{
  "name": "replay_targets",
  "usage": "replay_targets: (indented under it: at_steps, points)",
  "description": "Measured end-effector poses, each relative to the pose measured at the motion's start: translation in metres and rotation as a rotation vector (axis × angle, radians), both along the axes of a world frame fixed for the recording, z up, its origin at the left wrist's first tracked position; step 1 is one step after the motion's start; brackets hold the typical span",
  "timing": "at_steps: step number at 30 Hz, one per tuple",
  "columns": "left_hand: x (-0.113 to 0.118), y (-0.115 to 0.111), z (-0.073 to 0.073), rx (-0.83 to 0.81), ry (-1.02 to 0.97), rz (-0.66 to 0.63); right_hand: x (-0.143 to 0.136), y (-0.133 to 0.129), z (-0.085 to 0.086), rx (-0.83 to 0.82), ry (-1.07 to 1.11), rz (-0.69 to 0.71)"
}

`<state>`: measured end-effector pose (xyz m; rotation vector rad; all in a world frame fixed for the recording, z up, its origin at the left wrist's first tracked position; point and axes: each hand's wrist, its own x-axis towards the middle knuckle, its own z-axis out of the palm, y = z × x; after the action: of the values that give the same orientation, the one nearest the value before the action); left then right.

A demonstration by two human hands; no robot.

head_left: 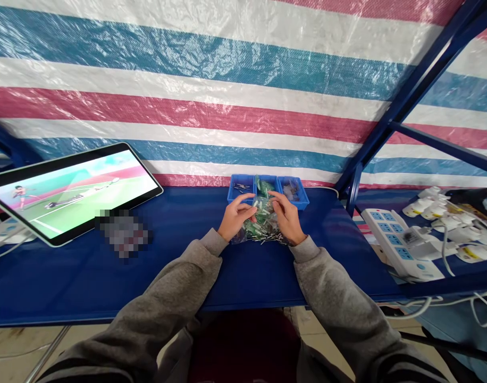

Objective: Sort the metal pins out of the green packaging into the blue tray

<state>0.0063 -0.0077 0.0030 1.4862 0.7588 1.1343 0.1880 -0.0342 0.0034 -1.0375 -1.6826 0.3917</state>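
My left hand is closed, thumb and fingers bent in at the left side of a clear plastic bag with pale and green bits showing in it. On the bag's other side my right hand has its fingers curled in against the plastic. Under and in front of the hands lies a heap of small pin-like metal pieces among green and clear plastic. Just behind stands a blue three-part bin, with thin pieces at left, green packets in the middle and clear packets at right. Fingertips are partly hidden.
A tablet showing a cartoon tennis scene leans at the left, beside a pixelated patch on the blue table. To the right are a white power strip with a plug, several white bottles and cables. A blue metal frame rises there.
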Motion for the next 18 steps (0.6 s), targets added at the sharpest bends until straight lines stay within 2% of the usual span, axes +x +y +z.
replay_targets:
  at_steps: [3,6,9,11,14,16,18]
  points:
    - [-0.0001,0.0,0.0014,-0.016,-0.06,0.036,0.0004,0.0002,0.0014,0.124,-0.061,0.038]
    - [-0.0003,0.0016,-0.0004,0.003,-0.05,0.035,-0.0001,0.0029,-0.0002,0.182,-0.101,-0.021]
    - [-0.0006,0.0037,-0.0031,0.104,0.027,0.076,-0.0005,0.0062,-0.0039,0.103,-0.041,-0.063]
    - [-0.0007,0.005,-0.0045,0.164,0.066,0.102,-0.0006,0.0072,-0.006,0.011,0.034,-0.034]
    - [-0.0007,0.0057,-0.005,0.118,0.048,0.061,-0.0001,0.0064,-0.0059,-0.12,0.129,0.042]
    - [-0.001,0.0055,-0.004,0.046,0.017,0.046,0.001,0.0048,-0.0032,-0.112,0.128,0.037]
    - [-0.0013,0.0052,-0.0025,-0.004,-0.027,0.063,0.0021,0.0034,0.0004,-0.019,0.082,0.059]
